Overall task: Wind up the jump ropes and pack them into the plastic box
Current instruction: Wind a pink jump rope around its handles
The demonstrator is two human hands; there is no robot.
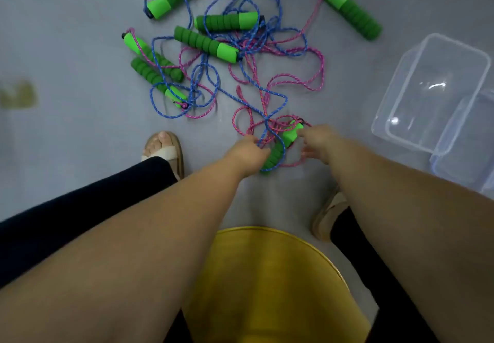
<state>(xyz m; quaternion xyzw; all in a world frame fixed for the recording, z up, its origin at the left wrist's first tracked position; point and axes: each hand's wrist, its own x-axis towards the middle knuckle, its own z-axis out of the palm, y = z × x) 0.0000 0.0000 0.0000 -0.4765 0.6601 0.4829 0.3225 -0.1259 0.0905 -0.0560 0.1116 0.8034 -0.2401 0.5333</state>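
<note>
From the head view, the left hand point(248, 153) grips the foam end of the nearest green handle point(280, 146) together with a few cords, probably to anchor it for winding. The right hand point(318, 142) reaches the handle's cap, but blur hides whether it pinches anything. The jump ropes point(240, 56) lie tangled on the floor ahead. The plastic box point(454, 46) sits open to the right, within reach and not yet packed.

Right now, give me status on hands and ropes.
Left grip holds tangled ropes; right grip at green handle, blurred. None wound. Plastic box open, empty.
</note>
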